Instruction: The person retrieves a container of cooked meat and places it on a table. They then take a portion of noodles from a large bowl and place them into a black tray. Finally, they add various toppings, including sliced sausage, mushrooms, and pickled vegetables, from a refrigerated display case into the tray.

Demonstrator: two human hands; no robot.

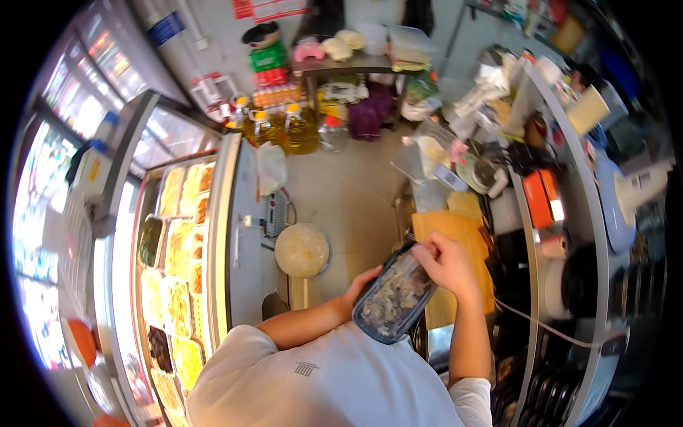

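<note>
A dark-rimmed rectangular food container (390, 307) is held close in front of my chest, tilted lengthwise. Greyish, mottled food pieces show inside it, through what may be a clear cover. My left hand (358, 288) grips its left side; most of these fingers are hidden beneath or behind it. Curled over the far right corner, my right hand (448, 265) presses fingers and thumb on the rim. Under and beyond my right hand lies a wooden cutting board (455, 231) on the right-hand counter.
At left stands a lit display case (233, 213) with several food trays (178, 249). A round pale-topped stool or pan (302, 250) is low ahead. Oil bottles (300, 132) stand by the far wall. Crowded metal shelving (587, 185) and a white cable (544, 324) are at right.
</note>
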